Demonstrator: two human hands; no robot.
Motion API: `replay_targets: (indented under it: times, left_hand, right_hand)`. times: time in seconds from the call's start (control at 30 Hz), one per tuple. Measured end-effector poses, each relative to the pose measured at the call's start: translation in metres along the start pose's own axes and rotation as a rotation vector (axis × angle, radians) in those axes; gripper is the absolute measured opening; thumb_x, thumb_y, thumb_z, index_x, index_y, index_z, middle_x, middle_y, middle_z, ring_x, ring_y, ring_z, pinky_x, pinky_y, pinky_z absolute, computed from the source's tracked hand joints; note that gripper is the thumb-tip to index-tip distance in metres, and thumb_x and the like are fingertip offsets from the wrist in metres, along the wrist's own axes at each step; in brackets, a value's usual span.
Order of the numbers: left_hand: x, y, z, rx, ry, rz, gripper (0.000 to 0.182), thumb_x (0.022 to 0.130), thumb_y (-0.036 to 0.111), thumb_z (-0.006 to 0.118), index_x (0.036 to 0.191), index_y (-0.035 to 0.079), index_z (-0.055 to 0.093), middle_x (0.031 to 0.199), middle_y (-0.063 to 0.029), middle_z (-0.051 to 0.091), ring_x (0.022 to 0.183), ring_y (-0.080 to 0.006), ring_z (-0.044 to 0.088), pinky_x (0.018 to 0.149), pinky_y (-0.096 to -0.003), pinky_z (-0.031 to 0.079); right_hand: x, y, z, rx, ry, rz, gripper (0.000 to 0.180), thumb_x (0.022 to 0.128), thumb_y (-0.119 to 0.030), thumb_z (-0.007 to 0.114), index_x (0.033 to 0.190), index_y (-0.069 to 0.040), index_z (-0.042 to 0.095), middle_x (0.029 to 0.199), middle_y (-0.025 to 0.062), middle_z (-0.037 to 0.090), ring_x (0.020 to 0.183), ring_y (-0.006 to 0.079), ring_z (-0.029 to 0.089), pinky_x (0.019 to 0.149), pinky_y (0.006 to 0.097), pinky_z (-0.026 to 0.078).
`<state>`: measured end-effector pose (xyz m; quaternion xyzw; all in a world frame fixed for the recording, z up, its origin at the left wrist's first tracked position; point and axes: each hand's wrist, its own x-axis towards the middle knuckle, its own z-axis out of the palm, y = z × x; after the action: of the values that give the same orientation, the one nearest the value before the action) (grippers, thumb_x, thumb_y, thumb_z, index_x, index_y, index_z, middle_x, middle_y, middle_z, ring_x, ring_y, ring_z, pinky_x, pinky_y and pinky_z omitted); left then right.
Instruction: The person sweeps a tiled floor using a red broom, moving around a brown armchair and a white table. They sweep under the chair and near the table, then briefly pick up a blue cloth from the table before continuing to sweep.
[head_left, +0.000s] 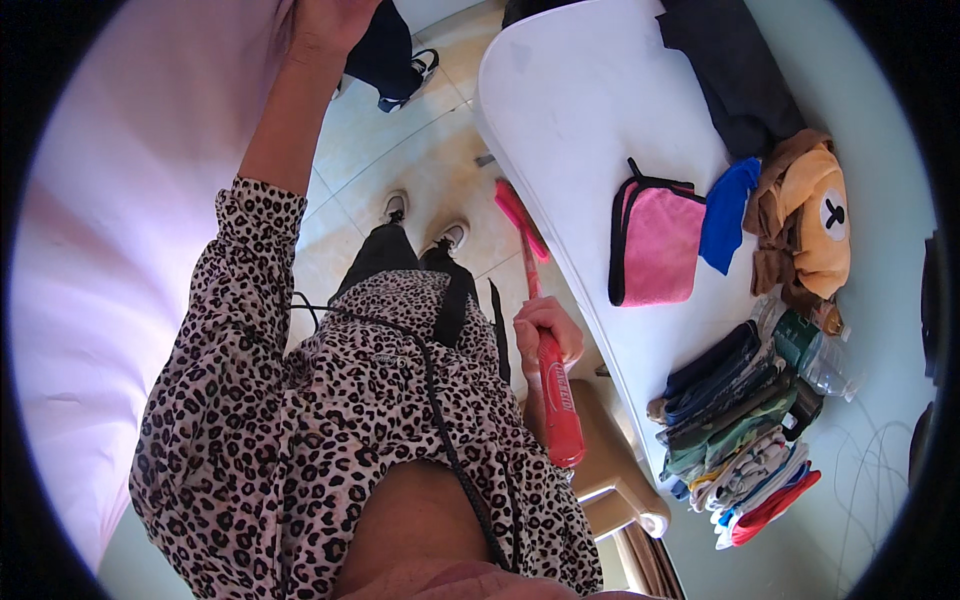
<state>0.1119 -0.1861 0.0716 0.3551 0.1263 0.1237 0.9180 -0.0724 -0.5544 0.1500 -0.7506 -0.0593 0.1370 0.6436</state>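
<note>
My right hand (549, 334) is closed around the thick red handle of a long-handled brush (561, 409) that bears writing. Its pinkish-red head (521, 217) points away from me, close to the rounded edge of a white table (577, 97). My left hand (334, 26) reaches far forward to the top rim, against a pale pink fabric (165, 135) that fills the left side. The fingers are cut off, so I cannot tell whether they grip the fabric.
On the table lie a folded pink cloth (660, 247), blue cloth (729, 214), dark fabric (739, 75), a brown plush item (817, 217), plastic bottles (817, 356) and folded clothes (731, 442). A brown chair (607, 450) stands beside it. Another person's shoe (409, 82) is ahead on the tiled floor (390, 142).
</note>
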Motion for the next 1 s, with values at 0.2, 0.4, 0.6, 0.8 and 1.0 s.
replay_targets:
  times: [0.2, 0.4, 0.6, 0.8, 1.0]
  left_hand:
    - [-0.012, -0.024, 0.041, -0.110, -0.188, -0.049, 0.025, 0.089, 0.025, 0.036, 0.092, 0.010, 0.055, 0.081, -0.0041, 0.060, 0.079, -0.0190, 0.057, 0.074, -0.0383, 0.046]
    - [-0.032, -0.035, 0.051, -0.164, 0.254, -0.139, 0.022, 0.087, 0.025, 0.039, 0.095, 0.011, 0.055, 0.084, -0.0021, 0.060, 0.072, -0.0171, 0.056, 0.066, -0.0326, 0.046]
    - [-0.032, -0.045, 0.046, -0.567, 0.261, -0.518, 0.015, 0.077, 0.010, 0.057, 0.089, 0.001, 0.053, 0.079, -0.0092, 0.052, 0.084, -0.0244, 0.051, 0.078, -0.0401, 0.044]
    - [-0.023, -0.015, 0.058, 0.031, 0.040, -0.262, 0.010, 0.082, 0.015, 0.059, 0.090, 0.010, 0.057, 0.081, -0.0013, 0.054, 0.079, -0.0148, 0.052, 0.072, -0.0331, 0.044]
    - [-0.006, 0.022, 0.043, 0.190, 0.299, -0.119, 0.018, 0.086, 0.031, 0.050, 0.096, 0.016, 0.056, 0.088, 0.0015, 0.060, 0.075, -0.0131, 0.057, 0.060, -0.0274, 0.045]
  right_hand:
    - [-0.002, 0.000, -0.004, -0.048, -0.021, 0.020, 0.014, 0.073, -0.003, 0.062, 0.066, 0.002, 0.051, 0.064, 0.0115, 0.055, 0.057, 0.0184, 0.053, 0.056, 0.0281, 0.044]
    - [-0.001, 0.001, -0.007, -0.018, 0.017, 0.024, 0.012, 0.073, -0.002, 0.060, 0.067, 0.002, 0.051, 0.065, 0.0110, 0.056, 0.058, 0.0176, 0.053, 0.058, 0.0274, 0.044]
    - [-0.005, 0.006, -0.022, -0.072, 0.000, 0.094, 0.008, 0.071, 0.001, 0.059, 0.067, 0.001, 0.052, 0.067, 0.0099, 0.056, 0.060, 0.0171, 0.054, 0.059, 0.0264, 0.044]
    - [-0.007, -0.004, -0.020, -0.052, -0.012, 0.120, 0.010, 0.068, 0.002, 0.060, 0.064, 0.001, 0.052, 0.063, 0.0099, 0.054, 0.059, 0.0190, 0.053, 0.062, 0.0297, 0.044]
    - [0.016, -0.019, -0.004, -0.054, -0.033, 0.009, 0.014, 0.066, 0.001, 0.062, 0.060, 0.001, 0.049, 0.060, 0.0114, 0.052, 0.055, 0.0204, 0.052, 0.055, 0.0300, 0.043]
